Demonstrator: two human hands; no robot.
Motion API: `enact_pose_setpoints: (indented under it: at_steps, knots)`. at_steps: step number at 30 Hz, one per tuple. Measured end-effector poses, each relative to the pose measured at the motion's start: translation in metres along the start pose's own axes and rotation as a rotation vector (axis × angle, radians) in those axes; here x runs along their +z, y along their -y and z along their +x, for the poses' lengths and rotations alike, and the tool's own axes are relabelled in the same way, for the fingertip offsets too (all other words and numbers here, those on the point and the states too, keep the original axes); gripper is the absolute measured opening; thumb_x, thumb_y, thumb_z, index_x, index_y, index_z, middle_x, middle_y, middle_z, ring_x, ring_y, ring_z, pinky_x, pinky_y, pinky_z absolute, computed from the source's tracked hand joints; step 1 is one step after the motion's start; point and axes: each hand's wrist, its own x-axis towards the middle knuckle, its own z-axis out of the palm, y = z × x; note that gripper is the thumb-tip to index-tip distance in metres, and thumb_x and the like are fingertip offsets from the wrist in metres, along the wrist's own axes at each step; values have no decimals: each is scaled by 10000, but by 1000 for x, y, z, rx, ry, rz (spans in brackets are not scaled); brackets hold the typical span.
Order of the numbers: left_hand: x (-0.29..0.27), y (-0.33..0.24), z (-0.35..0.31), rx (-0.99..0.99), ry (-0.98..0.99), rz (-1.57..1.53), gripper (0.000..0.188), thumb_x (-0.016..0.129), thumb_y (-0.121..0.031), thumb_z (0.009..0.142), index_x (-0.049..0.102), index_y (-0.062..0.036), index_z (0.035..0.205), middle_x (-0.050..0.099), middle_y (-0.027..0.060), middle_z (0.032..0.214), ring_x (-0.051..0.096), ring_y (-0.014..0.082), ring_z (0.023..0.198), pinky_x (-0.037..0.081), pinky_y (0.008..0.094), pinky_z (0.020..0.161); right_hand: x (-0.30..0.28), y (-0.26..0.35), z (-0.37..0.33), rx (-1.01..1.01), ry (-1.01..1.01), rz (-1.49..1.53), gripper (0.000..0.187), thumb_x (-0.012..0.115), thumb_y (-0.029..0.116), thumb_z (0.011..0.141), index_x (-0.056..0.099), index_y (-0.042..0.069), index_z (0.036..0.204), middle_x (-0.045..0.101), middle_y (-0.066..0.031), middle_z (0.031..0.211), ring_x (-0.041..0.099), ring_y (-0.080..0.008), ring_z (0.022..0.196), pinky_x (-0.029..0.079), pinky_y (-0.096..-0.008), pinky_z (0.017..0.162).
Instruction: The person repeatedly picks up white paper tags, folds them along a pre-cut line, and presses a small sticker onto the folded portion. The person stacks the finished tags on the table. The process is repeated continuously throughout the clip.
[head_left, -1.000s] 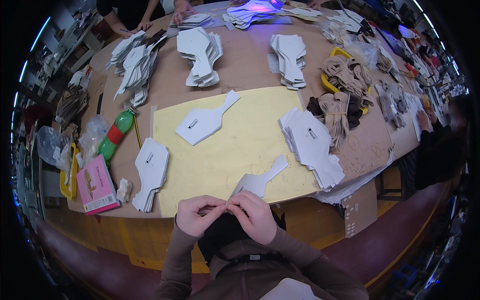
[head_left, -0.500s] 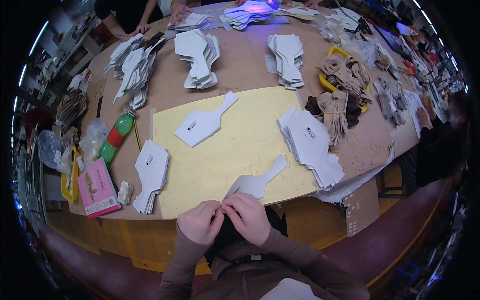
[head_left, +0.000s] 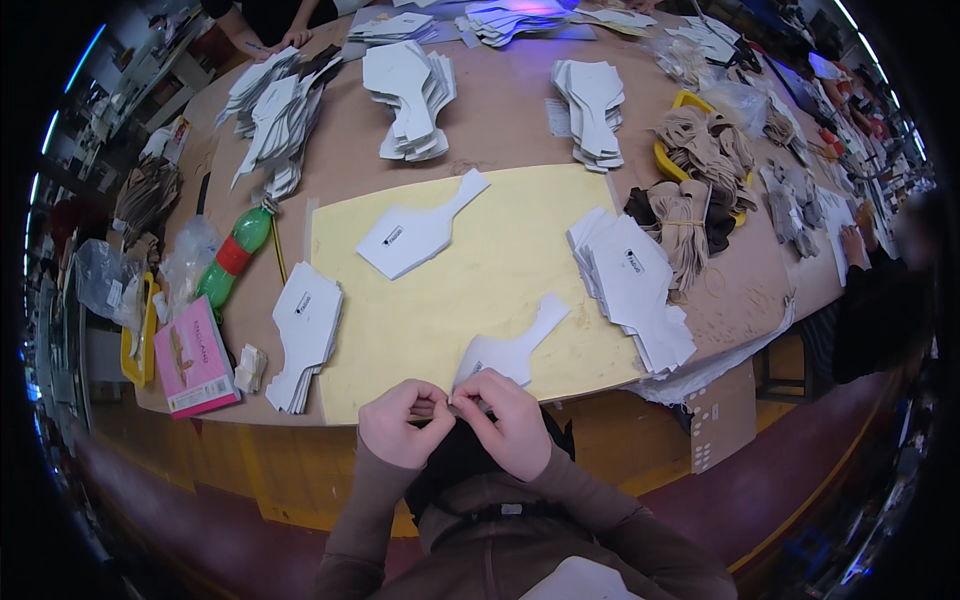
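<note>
At the table's near edge, my left hand (head_left: 405,425) and my right hand (head_left: 503,424) meet with thumbs and fingertips pinched. Whatever small bit sits between the left fingertips is too hidden to make out. Right behind the fingers is a white paddle-shaped sheet piece (head_left: 507,356), its narrow end pointing away to the right. Its near edge runs to my right fingertips, which seem to grip it, and my right hand covers part of it. Another such white piece (head_left: 408,240) lies flat farther back on the yellow sheet (head_left: 440,300).
Stacks of white pieces lie left (head_left: 305,325) and right (head_left: 630,280), with more behind. At left are a green bottle (head_left: 240,250), a pink book (head_left: 195,360) and a yellow tray (head_left: 138,345). Beige bundles (head_left: 685,225) lie right. Other people sit around the table.
My fingertips have drawn slightly apart, and the left hand has turned so more of its curled fingers show. The table appears a little higher in the view.
</note>
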Motion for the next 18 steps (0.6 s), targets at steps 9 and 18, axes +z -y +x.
enact_pose_setpoints:
  at_steps: [9, 18]
  knots:
    - [1, 6, -1, -84, 100, -443, 153, 746, -20, 905, 722, 64, 1030, 755, 115, 957, 761, 156, 867, 597, 248, 759, -14, 12, 2, 127, -18, 185, 52, 627, 11, 955, 615, -37, 937, 627, -94, 905, 583, -177, 819, 467, -284, 773]
    - [-1, 3, 1, -21, 43, -298, 106, 741, -28, 895, 735, 44, 973, 749, 116, 921, 758, 152, 795, 595, 252, 711, -6, 8, 2, 58, -39, 68, 34, 648, -7, 935, 625, -31, 939, 636, -110, 901, 614, -210, 806, 492, -311, 749]
